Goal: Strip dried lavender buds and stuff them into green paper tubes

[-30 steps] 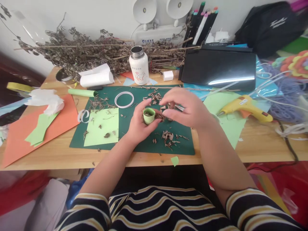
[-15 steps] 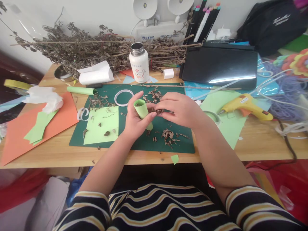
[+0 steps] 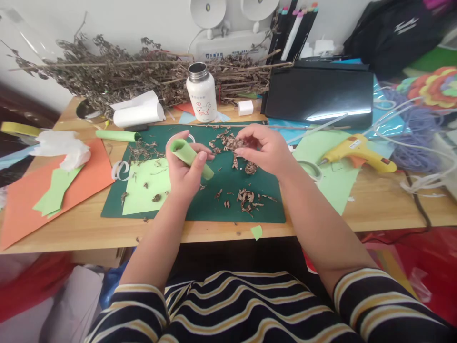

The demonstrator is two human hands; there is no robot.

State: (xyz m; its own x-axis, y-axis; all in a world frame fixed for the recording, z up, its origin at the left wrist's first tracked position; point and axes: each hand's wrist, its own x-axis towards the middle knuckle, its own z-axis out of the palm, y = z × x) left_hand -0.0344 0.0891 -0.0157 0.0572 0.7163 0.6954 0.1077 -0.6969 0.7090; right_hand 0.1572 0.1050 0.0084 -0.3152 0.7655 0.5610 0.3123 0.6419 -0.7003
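Observation:
A rolled tube of light green paper (image 3: 191,156) lies tilted in my left hand (image 3: 183,174), its open end facing up and left. My thumb and fingers wrap round it. Over the right part of the dark green cutting mat (image 3: 200,205), my right hand (image 3: 262,147) pinches some dried leaves (image 3: 240,143), brown and crumpled. More dried leaf bits (image 3: 247,197) lie in a loose pile nearer the front of the mat. To the left, a light green paper sheet (image 3: 143,190) has a few leaf crumbs on it.
A white bottle (image 3: 203,97) without a lid stands behind the mat, before a heap of dried plants (image 3: 124,71). At right lie a yellow glue gun (image 3: 359,152) and a black flat device (image 3: 319,97). Orange paper (image 3: 89,176) and another green roll (image 3: 117,136) are at left.
My left hand has moved left with the green paper tube, away from my right hand. My right hand has shifted slightly right and up, now with dried leaves in its fingers.

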